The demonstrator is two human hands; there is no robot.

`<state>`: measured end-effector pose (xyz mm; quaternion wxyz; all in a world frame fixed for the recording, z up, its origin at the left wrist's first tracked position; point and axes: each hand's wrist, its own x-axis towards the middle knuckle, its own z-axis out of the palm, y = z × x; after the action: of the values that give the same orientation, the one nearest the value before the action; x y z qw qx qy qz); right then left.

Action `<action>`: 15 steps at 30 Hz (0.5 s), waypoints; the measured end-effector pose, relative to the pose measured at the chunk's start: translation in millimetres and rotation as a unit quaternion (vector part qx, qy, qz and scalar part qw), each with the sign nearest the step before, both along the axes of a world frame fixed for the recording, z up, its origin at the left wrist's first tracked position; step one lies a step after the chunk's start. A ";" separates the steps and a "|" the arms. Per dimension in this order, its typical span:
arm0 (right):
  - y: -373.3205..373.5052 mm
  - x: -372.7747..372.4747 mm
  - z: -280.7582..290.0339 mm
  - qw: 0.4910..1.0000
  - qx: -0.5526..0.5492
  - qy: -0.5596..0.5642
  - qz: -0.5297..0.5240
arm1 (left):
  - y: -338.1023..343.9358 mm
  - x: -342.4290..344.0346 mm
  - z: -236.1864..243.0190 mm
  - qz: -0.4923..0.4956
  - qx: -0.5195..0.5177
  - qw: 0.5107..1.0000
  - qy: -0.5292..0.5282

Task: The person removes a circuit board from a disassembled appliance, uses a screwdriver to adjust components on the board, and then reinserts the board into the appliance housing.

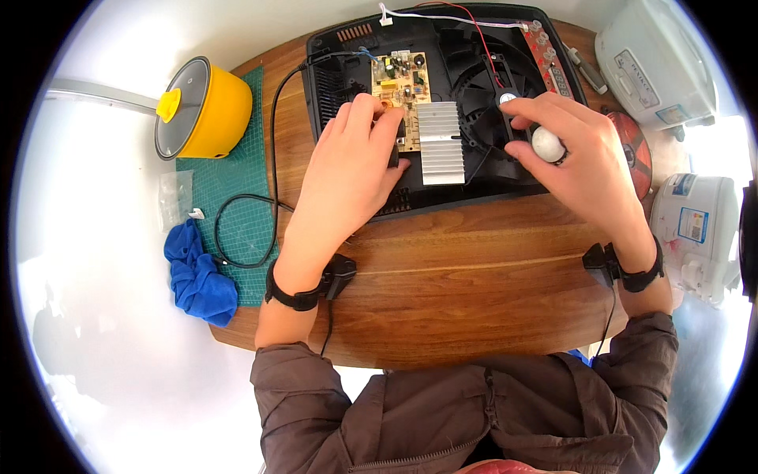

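Left hand (347, 170) fingers curled, pressing circuit board (401, 88); right hand (580, 154) grips white-tipped tool (547, 144) over black fan (493, 95).

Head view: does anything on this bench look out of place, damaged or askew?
The black appliance lies opened, its circuit board, finned heat sink and fan exposed, with red and white wires trailing over its far edge. Nothing looks spilled or broken.
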<state>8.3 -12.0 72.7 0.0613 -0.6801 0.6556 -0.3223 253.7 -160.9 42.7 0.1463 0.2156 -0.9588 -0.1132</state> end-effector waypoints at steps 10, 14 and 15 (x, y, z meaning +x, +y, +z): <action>5.8 -9.1 -10.3 0.998 -0.037 -0.024 -0.045 | -11.6 8.4 8.7 0.004 0.082 0.997 0.000; 6.5 -11.2 -14.0 0.996 -0.056 -0.028 -0.059 | -18.1 10.6 15.8 0.005 0.114 0.993 0.012; 6.4 -12.2 -15.2 0.996 -0.065 -0.028 -0.060 | -19.1 10.5 16.8 0.007 0.125 0.992 0.016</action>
<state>-3.9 -5.6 57.4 0.0157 -0.6328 0.6712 -0.3858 264.3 -180.0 59.5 0.1341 0.2375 -0.9330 -0.2348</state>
